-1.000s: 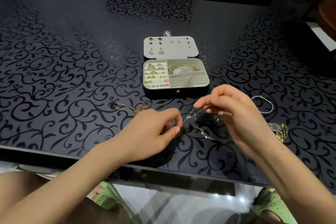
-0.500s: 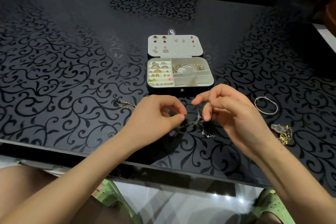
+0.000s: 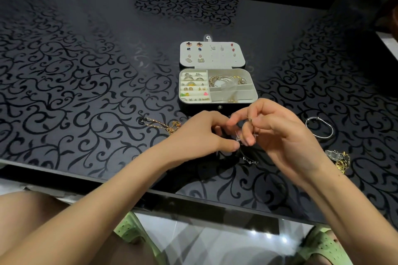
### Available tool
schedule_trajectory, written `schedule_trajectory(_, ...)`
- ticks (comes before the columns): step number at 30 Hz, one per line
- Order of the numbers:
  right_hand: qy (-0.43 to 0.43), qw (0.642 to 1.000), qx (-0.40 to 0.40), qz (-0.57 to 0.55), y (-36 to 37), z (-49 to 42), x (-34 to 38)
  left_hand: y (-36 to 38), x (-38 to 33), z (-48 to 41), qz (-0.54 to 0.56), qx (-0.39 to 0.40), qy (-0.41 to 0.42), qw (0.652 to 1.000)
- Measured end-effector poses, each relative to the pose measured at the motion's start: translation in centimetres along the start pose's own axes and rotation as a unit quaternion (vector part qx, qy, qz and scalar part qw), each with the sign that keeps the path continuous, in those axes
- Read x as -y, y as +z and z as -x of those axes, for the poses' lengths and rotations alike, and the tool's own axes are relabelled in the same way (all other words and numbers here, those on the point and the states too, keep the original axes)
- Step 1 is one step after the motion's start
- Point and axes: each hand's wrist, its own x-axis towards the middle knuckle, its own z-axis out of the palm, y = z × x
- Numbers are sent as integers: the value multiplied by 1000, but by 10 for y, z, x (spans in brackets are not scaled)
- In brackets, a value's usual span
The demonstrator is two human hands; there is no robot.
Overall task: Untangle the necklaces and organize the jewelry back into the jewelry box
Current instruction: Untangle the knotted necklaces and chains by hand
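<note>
Necklace (image 3: 237,137) in left hand (image 3: 202,135), right hand (image 3: 277,133)

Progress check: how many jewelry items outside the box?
4: gold chain left of left hand; silver chain pinched between it and right hand; bangle right; tangle far right, maybe several.

One view only — a wide-angle camera worn on the head, facing forward and down across the desk (image 3: 90,84) from its near edge. It sits close: the jewelry box (image 3: 200,107) lies mid-frame, the far desk edge at top, a leg (image 3: 30,208) and floor (image 3: 215,245) below.
</note>
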Motion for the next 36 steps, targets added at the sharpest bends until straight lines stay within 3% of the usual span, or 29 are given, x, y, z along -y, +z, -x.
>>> schedule_trajectory(11, 12, 999, -42, 6, -6, -2, -1, -4, 10, 4, 128, 9, -11, 992)
schedule_trajectory(16, 5, 991, -72, 115, -3, 2, -3, -8, 13, 6, 139, 13, -13, 990)
schedule_trajectory(22, -34, 950, -84, 300, 4, 11, -4, -9, 14, 7, 71, -14, -20, 997)
schedule_trajectory(27, -84, 892, -94, 434, 10, 13, -9, -8, 12, 7, 21, -33, -14, 999)
schedule_trajectory(36, -123, 838, -109, 520, 10, 10, -18, -10, 10, 7, -13, -40, -1, 999)
